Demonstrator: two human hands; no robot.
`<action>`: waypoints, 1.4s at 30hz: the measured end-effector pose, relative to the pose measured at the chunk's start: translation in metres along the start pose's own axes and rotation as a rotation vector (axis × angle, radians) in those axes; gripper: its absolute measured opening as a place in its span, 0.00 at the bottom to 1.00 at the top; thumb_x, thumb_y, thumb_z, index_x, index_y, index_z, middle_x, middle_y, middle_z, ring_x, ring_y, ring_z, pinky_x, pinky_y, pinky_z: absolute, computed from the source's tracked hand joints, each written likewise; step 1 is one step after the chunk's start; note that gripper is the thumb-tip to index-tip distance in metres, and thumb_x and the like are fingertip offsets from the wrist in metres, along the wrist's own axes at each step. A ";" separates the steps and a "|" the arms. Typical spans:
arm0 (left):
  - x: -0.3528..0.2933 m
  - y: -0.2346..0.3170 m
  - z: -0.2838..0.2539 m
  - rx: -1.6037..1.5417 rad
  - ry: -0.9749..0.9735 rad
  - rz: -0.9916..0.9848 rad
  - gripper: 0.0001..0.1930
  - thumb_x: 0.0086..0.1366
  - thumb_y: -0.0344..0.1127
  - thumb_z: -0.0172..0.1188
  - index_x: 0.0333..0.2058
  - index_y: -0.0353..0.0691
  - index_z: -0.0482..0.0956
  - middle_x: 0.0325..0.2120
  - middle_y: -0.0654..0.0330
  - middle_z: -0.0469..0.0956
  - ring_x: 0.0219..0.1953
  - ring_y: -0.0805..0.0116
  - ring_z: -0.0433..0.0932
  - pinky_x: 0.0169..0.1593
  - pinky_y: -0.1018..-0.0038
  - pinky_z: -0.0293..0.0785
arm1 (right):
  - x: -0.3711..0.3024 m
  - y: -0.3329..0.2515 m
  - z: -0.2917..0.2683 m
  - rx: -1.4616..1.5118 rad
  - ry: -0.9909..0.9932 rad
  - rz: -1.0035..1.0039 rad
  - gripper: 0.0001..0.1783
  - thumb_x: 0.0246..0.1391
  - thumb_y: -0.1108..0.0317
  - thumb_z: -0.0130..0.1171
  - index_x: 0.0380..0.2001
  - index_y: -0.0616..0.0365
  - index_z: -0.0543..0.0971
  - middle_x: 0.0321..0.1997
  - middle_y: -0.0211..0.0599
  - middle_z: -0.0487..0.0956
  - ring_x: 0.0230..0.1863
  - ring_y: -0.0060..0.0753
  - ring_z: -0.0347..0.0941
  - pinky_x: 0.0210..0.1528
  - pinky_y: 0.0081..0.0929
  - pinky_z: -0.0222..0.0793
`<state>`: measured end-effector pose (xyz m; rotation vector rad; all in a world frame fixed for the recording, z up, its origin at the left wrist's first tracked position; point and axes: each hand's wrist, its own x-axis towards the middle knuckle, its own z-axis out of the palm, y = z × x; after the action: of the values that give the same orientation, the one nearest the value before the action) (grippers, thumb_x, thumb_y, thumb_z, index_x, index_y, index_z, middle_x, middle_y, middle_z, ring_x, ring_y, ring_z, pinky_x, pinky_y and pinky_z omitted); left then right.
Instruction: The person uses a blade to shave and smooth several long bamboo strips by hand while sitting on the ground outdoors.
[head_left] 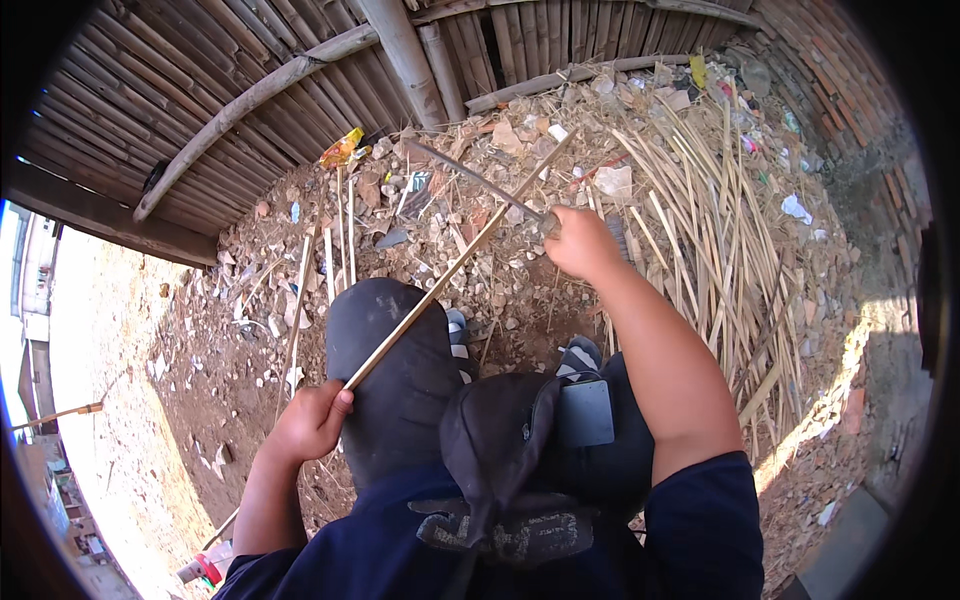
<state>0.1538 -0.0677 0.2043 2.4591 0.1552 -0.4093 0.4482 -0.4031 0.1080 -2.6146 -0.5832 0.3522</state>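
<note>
My left hand (312, 422) is closed around the lower end of a long, pale bamboo strip (432, 292). The strip slants up and to the right, passing over my dark-clothed left knee (385, 325). In my closed right hand (583, 243) is the handle of a long-bladed knife (455, 168), mostly hidden by my fingers. Its narrow grey blade points to the upper left and crosses the strip beyond my knees. Whether blade and strip touch there, I cannot tell.
Many loose bamboo strips (725, 250) lie heaped on the right. Stones and litter cover the dirt, with a yellow wrapper (343, 148) near the bamboo wall (250, 110). A brick wall (845, 110) stands at right. A flat dark device (585, 413) rests on my lap.
</note>
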 end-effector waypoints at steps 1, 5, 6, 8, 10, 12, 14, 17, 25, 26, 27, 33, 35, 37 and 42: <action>0.003 0.002 -0.004 -0.019 -0.022 -0.003 0.18 0.76 0.41 0.50 0.30 0.33 0.75 0.22 0.45 0.78 0.29 0.42 0.81 0.35 0.56 0.75 | 0.005 0.024 0.003 0.024 0.093 0.075 0.23 0.48 0.63 0.66 0.49 0.55 0.81 0.38 0.55 0.84 0.43 0.57 0.81 0.48 0.48 0.77; -0.002 -0.001 -0.005 -0.031 -0.036 -0.041 0.18 0.76 0.41 0.50 0.30 0.33 0.75 0.24 0.45 0.79 0.30 0.43 0.81 0.36 0.58 0.76 | 0.002 0.008 -0.024 0.161 0.087 0.129 0.26 0.48 0.63 0.67 0.52 0.57 0.80 0.39 0.55 0.84 0.44 0.59 0.81 0.49 0.47 0.77; -0.003 -0.004 0.000 -0.039 -0.017 -0.034 0.18 0.76 0.41 0.50 0.30 0.33 0.75 0.24 0.45 0.79 0.30 0.43 0.81 0.36 0.58 0.76 | -0.002 -0.001 -0.022 0.192 0.106 0.095 0.25 0.48 0.63 0.67 0.50 0.58 0.81 0.39 0.55 0.84 0.43 0.59 0.81 0.48 0.47 0.77; -0.005 -0.004 0.004 -0.047 0.005 -0.040 0.18 0.76 0.41 0.51 0.29 0.34 0.74 0.22 0.44 0.78 0.29 0.40 0.80 0.35 0.55 0.75 | -0.006 -0.025 -0.028 0.115 0.040 0.025 0.22 0.48 0.64 0.66 0.48 0.58 0.81 0.39 0.54 0.84 0.43 0.59 0.81 0.47 0.47 0.77; -0.007 -0.004 0.008 0.088 0.037 -0.033 0.16 0.75 0.41 0.52 0.30 0.35 0.72 0.20 0.42 0.76 0.28 0.36 0.79 0.33 0.51 0.74 | -0.010 -0.039 -0.038 -0.070 -0.103 -0.063 0.22 0.49 0.65 0.64 0.48 0.59 0.81 0.38 0.56 0.84 0.43 0.60 0.80 0.47 0.48 0.77; -0.005 -0.003 0.008 0.101 0.038 -0.021 0.15 0.74 0.41 0.52 0.30 0.36 0.72 0.19 0.42 0.76 0.27 0.35 0.78 0.33 0.50 0.73 | -0.004 -0.020 -0.032 -0.038 -0.062 -0.039 0.24 0.49 0.65 0.63 0.52 0.57 0.81 0.39 0.56 0.84 0.44 0.60 0.81 0.47 0.47 0.78; -0.003 0.002 0.003 0.130 0.046 0.000 0.15 0.74 0.40 0.52 0.31 0.36 0.71 0.18 0.41 0.75 0.27 0.34 0.77 0.32 0.48 0.73 | 0.004 0.000 -0.024 0.075 0.098 0.124 0.26 0.49 0.65 0.63 0.54 0.53 0.81 0.39 0.55 0.84 0.44 0.59 0.81 0.48 0.47 0.78; -0.006 0.003 0.003 0.212 0.052 -0.044 0.15 0.74 0.41 0.53 0.31 0.36 0.71 0.18 0.41 0.75 0.26 0.34 0.77 0.32 0.48 0.73 | -0.002 -0.016 -0.041 0.028 0.047 0.112 0.27 0.49 0.63 0.63 0.56 0.50 0.81 0.42 0.55 0.84 0.47 0.57 0.81 0.50 0.47 0.78; 0.003 0.013 -0.010 0.212 0.008 0.007 0.15 0.72 0.42 0.55 0.30 0.38 0.73 0.17 0.43 0.75 0.26 0.37 0.79 0.31 0.49 0.74 | -0.021 -0.023 -0.054 -0.023 -0.085 0.080 0.26 0.48 0.62 0.65 0.53 0.51 0.81 0.46 0.51 0.83 0.49 0.55 0.80 0.53 0.48 0.76; 0.003 0.013 -0.012 0.214 0.009 0.010 0.15 0.72 0.42 0.55 0.30 0.38 0.73 0.17 0.43 0.75 0.26 0.37 0.79 0.31 0.49 0.74 | -0.022 -0.020 -0.054 -0.021 -0.076 0.087 0.25 0.48 0.62 0.65 0.53 0.51 0.82 0.46 0.51 0.83 0.50 0.54 0.80 0.53 0.47 0.76; 0.001 0.013 -0.015 0.228 0.028 0.025 0.15 0.72 0.42 0.55 0.30 0.38 0.73 0.17 0.43 0.75 0.26 0.38 0.79 0.31 0.50 0.75 | -0.022 -0.018 -0.055 -0.016 -0.066 0.095 0.25 0.48 0.62 0.65 0.53 0.50 0.82 0.46 0.50 0.83 0.50 0.54 0.80 0.53 0.47 0.76; -0.014 0.006 -0.008 0.344 0.154 -0.069 0.16 0.72 0.45 0.57 0.31 0.38 0.74 0.18 0.44 0.77 0.25 0.39 0.80 0.31 0.50 0.76 | -0.020 -0.012 -0.060 -0.033 -0.121 0.094 0.26 0.49 0.62 0.65 0.55 0.50 0.81 0.47 0.49 0.84 0.51 0.52 0.80 0.53 0.45 0.76; -0.018 0.001 -0.003 0.350 0.148 -0.101 0.16 0.72 0.46 0.58 0.31 0.38 0.74 0.19 0.44 0.78 0.25 0.37 0.79 0.30 0.49 0.75 | -0.020 -0.005 -0.057 -0.017 -0.090 0.111 0.26 0.49 0.61 0.65 0.54 0.49 0.82 0.46 0.48 0.84 0.50 0.52 0.80 0.52 0.46 0.76; -0.016 0.003 -0.001 0.334 0.135 -0.098 0.16 0.71 0.45 0.59 0.31 0.38 0.73 0.19 0.44 0.78 0.25 0.37 0.79 0.30 0.49 0.75 | -0.022 -0.003 -0.062 0.000 -0.068 0.109 0.23 0.49 0.60 0.65 0.51 0.48 0.82 0.45 0.46 0.84 0.49 0.51 0.81 0.51 0.46 0.76; -0.014 0.007 0.015 0.316 0.229 -0.089 0.12 0.70 0.40 0.60 0.32 0.39 0.73 0.20 0.44 0.78 0.26 0.37 0.79 0.30 0.49 0.74 | -0.041 -0.020 -0.091 -0.027 -0.004 0.098 0.21 0.49 0.59 0.65 0.48 0.49 0.82 0.42 0.48 0.84 0.46 0.53 0.81 0.48 0.48 0.77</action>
<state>0.1382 -0.0831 0.2014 2.8153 0.3181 -0.1997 0.4359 -0.4377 0.2024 -2.6751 -0.4649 0.3830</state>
